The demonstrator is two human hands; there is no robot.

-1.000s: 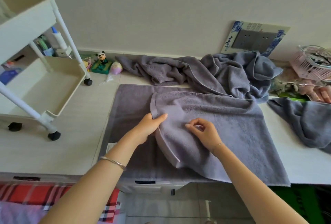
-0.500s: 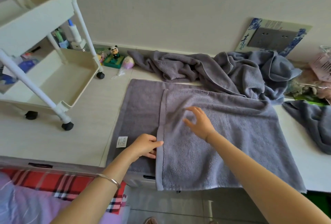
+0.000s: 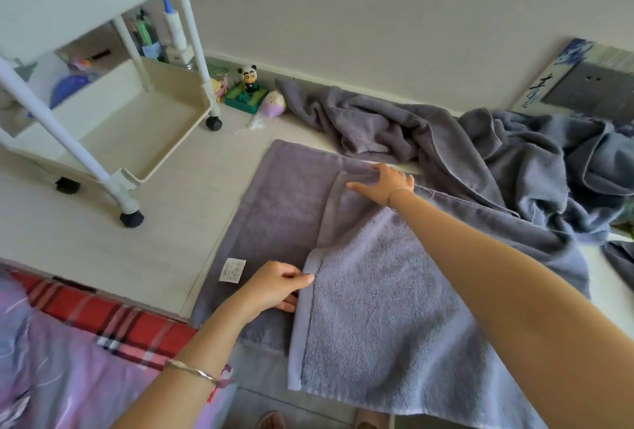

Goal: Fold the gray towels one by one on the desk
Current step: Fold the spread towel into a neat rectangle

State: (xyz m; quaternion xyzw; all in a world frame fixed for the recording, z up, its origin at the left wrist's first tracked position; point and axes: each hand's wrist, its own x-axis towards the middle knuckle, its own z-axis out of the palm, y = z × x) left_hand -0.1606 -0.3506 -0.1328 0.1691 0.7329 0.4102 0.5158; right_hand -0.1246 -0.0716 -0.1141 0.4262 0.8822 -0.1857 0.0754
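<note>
On bench (image 3: pixel 144 222): gray towel (image 3: pixel 384 298) spread, right part folded over left. My left hand (image 3: pixel 274 286) pinches folded hem near front; my right hand (image 3: pixel 386 183), fingers spread flat, has moved from centre to far hem corner.

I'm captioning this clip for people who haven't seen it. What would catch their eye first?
First, the gray towel spread mid-desk, its upper layer folded leftward and its near end hanging off the desk edge. The left hand pinches the folded edge near the front; the right hand presses its far corner. Behind lies a heap of crumpled gray towels.
</note>
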